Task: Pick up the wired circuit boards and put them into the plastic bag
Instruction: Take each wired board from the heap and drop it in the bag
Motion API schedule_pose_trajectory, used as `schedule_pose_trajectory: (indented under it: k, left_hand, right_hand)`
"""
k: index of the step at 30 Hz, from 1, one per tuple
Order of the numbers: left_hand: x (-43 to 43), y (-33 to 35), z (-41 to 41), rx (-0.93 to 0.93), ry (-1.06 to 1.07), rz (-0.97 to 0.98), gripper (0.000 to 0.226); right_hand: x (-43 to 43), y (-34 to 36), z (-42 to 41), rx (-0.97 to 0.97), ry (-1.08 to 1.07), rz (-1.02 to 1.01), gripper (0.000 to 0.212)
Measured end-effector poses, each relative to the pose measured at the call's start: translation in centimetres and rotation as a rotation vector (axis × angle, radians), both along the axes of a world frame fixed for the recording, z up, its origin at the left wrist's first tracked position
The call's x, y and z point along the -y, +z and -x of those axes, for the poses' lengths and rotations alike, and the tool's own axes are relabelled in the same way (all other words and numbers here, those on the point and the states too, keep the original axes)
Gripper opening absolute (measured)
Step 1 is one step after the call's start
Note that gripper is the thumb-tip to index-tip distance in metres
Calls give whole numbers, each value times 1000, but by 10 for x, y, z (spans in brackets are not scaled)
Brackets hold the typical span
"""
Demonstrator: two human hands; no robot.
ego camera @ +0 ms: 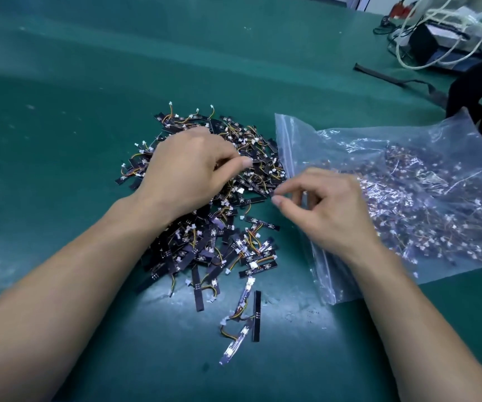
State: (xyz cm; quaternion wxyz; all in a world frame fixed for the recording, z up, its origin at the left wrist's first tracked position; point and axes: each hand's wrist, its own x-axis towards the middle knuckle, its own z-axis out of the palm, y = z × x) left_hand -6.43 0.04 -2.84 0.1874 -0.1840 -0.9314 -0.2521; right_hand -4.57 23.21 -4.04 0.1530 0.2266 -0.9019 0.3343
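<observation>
A heap of narrow black circuit boards [213, 239] with orange and yellow wires and white plugs lies on the green mat. My left hand [187, 172] rests on top of the heap, its thumb and fingers curled onto boards under it. My right hand [324, 204] hovers at the heap's right edge, beside the zip edge of the clear plastic bag [408, 140]. Its thumb and forefinger pinch the end of a board. The bag lies flat to the right and holds several more wired boards, seen through the plastic.
The green mat [74, 111] covers the whole table. A few loose boards [241, 323] lie near the front, below the heap. At the far right stand a black box with white cables [437, 33], a black strap [390, 78] and a dark bag [480, 91].
</observation>
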Motion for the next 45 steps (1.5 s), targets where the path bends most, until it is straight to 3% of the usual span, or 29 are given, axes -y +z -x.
schedule_pose_trajectory:
  k: [6,10,22,32,42,45]
  left_hand:
    - [0,-3,-1,-55,-128,34,14]
    - [-1,-3,-2,-84,-160,11,17]
    - [-5,-5,-3,-61,-209,10,31]
    - [-8,-4,-7,3,-323,35,23]
    - [-8,-7,-6,-179,-315,-24,12]
    - [-10,-7,-7,-195,-309,-31,11]
  right_hand:
    - [2,-3,-2,115,142,-149,9]
    - [-2,-2,-1,194,184,-231,14]
    - [-2,-4,1,272,160,-170,8]
    - [-2,-4,2,111,112,-14,9]
    - [0,-3,-1,-1,74,123,13]
    - [0,-3,1,-17,67,130,5]
